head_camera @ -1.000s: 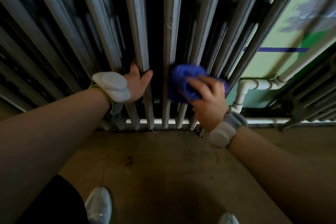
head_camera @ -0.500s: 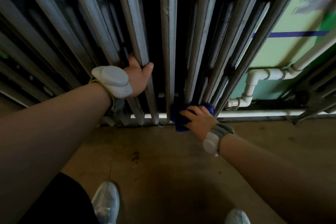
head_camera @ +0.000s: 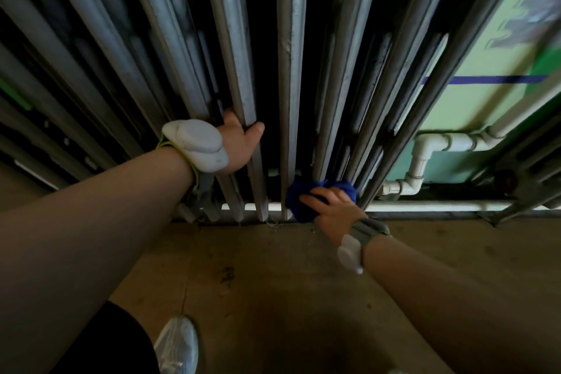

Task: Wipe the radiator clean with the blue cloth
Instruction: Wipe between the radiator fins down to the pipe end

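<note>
Gripping one grey metal radiator (head_camera: pixel 291 70) column, the left hand (head_camera: pixel 239 143) steadies; the right hand (head_camera: pixel 332 206) clutches a bunched blue cloth (head_camera: pixel 303 200) against its bottom edge.

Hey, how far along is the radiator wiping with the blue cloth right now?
Done: cannot tell which columns are clean; the light is dim. In hand: the right hand presses the blue cloth against the foot of the radiator just right of centre, while the left hand grips a column. Left: probably the columns further right and the upper lengths.
</note>
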`<action>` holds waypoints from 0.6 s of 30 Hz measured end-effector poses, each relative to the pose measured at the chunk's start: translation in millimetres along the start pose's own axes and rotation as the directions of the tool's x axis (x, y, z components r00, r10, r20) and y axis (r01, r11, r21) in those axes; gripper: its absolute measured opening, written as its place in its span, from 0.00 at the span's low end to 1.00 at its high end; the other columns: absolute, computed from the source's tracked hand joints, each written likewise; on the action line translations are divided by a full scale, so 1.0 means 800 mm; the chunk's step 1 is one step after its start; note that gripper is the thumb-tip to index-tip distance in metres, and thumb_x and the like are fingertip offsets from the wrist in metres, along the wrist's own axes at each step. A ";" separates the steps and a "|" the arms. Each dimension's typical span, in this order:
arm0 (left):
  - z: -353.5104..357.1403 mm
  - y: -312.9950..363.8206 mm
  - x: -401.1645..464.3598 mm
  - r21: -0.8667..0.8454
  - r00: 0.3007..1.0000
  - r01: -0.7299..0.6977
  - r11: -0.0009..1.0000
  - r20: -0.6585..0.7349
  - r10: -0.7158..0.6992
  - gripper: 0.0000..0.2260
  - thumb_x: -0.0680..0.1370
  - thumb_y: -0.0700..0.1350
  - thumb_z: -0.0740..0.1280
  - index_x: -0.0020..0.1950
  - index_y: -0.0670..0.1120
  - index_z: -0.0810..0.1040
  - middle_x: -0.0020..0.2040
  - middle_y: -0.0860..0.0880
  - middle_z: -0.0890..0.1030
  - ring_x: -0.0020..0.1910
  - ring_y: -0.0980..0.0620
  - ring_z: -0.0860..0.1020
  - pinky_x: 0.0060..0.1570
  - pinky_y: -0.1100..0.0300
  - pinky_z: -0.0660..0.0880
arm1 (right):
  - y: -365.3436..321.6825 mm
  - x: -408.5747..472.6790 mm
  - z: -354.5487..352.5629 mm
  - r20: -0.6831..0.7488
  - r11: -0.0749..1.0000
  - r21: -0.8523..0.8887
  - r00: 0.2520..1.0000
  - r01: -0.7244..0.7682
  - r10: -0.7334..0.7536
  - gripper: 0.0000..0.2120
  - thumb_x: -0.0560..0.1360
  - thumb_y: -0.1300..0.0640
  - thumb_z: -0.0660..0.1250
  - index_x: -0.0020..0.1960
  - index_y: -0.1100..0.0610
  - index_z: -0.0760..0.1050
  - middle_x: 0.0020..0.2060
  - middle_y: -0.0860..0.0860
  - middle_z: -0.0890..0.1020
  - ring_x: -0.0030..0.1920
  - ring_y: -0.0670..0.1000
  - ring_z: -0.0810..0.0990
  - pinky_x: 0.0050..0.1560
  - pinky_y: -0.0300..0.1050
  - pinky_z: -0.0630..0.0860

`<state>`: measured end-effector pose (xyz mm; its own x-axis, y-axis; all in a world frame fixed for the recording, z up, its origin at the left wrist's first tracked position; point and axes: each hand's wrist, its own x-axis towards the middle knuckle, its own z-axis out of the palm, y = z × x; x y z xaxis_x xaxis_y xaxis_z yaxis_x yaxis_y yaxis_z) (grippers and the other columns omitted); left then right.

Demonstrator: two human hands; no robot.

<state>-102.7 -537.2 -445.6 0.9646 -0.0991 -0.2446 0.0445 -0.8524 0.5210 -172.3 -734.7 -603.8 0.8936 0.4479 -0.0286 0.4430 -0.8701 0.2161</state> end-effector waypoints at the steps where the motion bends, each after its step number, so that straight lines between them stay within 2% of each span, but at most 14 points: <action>1: -0.007 0.003 -0.004 0.033 1.000 0.000 0.999 0.005 0.000 0.30 0.81 0.54 0.54 0.75 0.39 0.47 0.71 0.40 0.66 0.68 0.39 0.68 0.67 0.55 0.64 | -0.001 0.002 -0.007 -0.003 0.998 0.016 0.998 0.064 -0.064 0.20 0.71 0.54 0.70 0.63 0.44 0.75 0.69 0.49 0.68 0.68 0.58 0.66 0.65 0.54 0.67; 2: -0.020 0.007 -0.010 0.074 1.000 -0.016 0.997 -0.012 0.017 0.29 0.81 0.54 0.54 0.75 0.39 0.49 0.71 0.40 0.65 0.68 0.39 0.67 0.67 0.55 0.64 | -0.002 0.004 -0.023 -0.041 0.994 0.004 0.994 0.105 -0.105 0.18 0.61 0.53 0.78 0.50 0.44 0.82 0.62 0.49 0.77 0.61 0.58 0.75 0.57 0.53 0.73; 3: -0.031 0.013 -0.017 0.109 0.999 -0.027 0.994 -0.035 0.031 0.28 0.81 0.55 0.54 0.75 0.40 0.53 0.71 0.40 0.66 0.67 0.39 0.68 0.66 0.55 0.65 | 0.000 0.006 -0.033 -0.075 0.990 -0.008 0.987 0.143 -0.143 0.18 0.51 0.52 0.82 0.40 0.43 0.84 0.53 0.48 0.82 0.53 0.56 0.80 0.49 0.50 0.77; 4: -0.038 0.018 -0.021 0.152 0.996 -0.034 0.988 -0.073 0.045 0.27 0.80 0.56 0.54 0.73 0.40 0.57 0.69 0.39 0.69 0.65 0.39 0.69 0.64 0.54 0.67 | 0.001 0.009 -0.041 -0.127 0.991 -0.002 0.983 0.137 -0.136 0.20 0.47 0.52 0.83 0.37 0.42 0.83 0.48 0.48 0.84 0.48 0.56 0.81 0.44 0.47 0.78; 5: -0.054 0.023 -0.031 0.193 0.987 -0.058 0.979 -0.138 0.085 0.25 0.80 0.56 0.54 0.70 0.40 0.62 0.66 0.39 0.72 0.63 0.39 0.72 0.60 0.55 0.68 | -0.002 0.010 -0.064 -0.192 0.990 0.035 0.973 0.138 -0.129 0.20 0.48 0.53 0.83 0.38 0.43 0.84 0.47 0.48 0.84 0.48 0.56 0.79 0.44 0.46 0.78; 7: -0.077 0.032 -0.047 0.251 0.945 -0.105 0.962 -0.276 0.175 0.20 0.80 0.55 0.54 0.62 0.41 0.70 0.59 0.40 0.76 0.58 0.39 0.74 0.51 0.56 0.69 | -0.006 0.013 -0.096 -0.427 0.979 0.092 0.896 0.180 -0.125 0.13 0.59 0.57 0.74 0.43 0.46 0.84 0.49 0.51 0.83 0.52 0.56 0.73 0.47 0.47 0.74; 9: -0.107 0.033 -0.065 0.228 0.856 -0.197 0.954 -0.434 0.280 0.17 0.80 0.54 0.55 0.57 0.43 0.75 0.54 0.42 0.80 0.56 0.40 0.76 0.52 0.54 0.71 | -0.010 0.016 -0.151 -0.609 0.973 0.142 0.791 0.181 -0.059 0.14 0.66 0.58 0.63 0.47 0.50 0.84 0.52 0.53 0.82 0.54 0.56 0.70 0.50 0.49 0.68; 12: -0.148 0.019 -0.086 0.073 0.688 -0.357 0.931 -0.653 0.315 0.13 0.79 0.51 0.58 0.54 0.46 0.78 0.49 0.45 0.82 0.53 0.44 0.78 0.54 0.55 0.73 | -0.011 0.014 -0.242 -0.757 0.975 0.159 0.653 0.153 0.020 0.17 0.70 0.59 0.59 0.53 0.53 0.82 0.56 0.55 0.79 0.55 0.58 0.69 0.52 0.53 0.68; 14: -0.163 0.006 -0.079 0.018 0.621 -0.371 0.928 -0.739 0.263 0.12 0.79 0.50 0.59 0.54 0.44 0.77 0.51 0.43 0.80 0.53 0.44 0.76 0.53 0.56 0.70 | -0.002 0.015 -0.281 -0.810 0.980 0.166 0.581 0.109 0.072 0.20 0.70 0.62 0.58 0.57 0.53 0.81 0.59 0.54 0.74 0.55 0.59 0.69 0.53 0.56 0.70; 16: -0.174 -0.008 -0.077 -0.102 0.641 -0.392 0.914 -0.743 0.192 0.13 0.79 0.49 0.60 0.57 0.43 0.74 0.53 0.42 0.78 0.54 0.42 0.75 0.54 0.53 0.71 | 0.003 0.016 -0.314 -0.856 0.986 0.157 0.506 0.055 0.108 0.22 0.70 0.64 0.57 0.59 0.53 0.79 0.59 0.53 0.69 0.55 0.58 0.67 0.56 0.57 0.69; 18: -0.184 -0.014 -0.081 -0.185 0.687 -0.453 0.872 -0.696 0.210 0.14 0.79 0.50 0.58 0.62 0.45 0.71 0.55 0.42 0.78 0.53 0.43 0.77 0.56 0.49 0.73 | 0.007 0.016 -0.359 -0.901 0.990 0.141 0.413 -0.009 0.132 0.22 0.70 0.67 0.59 0.61 0.53 0.78 0.60 0.53 0.67 0.56 0.58 0.66 0.59 0.55 0.67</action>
<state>-127.5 -445.4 -315.3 0.8531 0.1104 0.5100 -0.3501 -0.6036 0.7163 -179.2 -674.6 -323.0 0.3631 0.2555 0.8960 0.4409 -0.8943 0.0763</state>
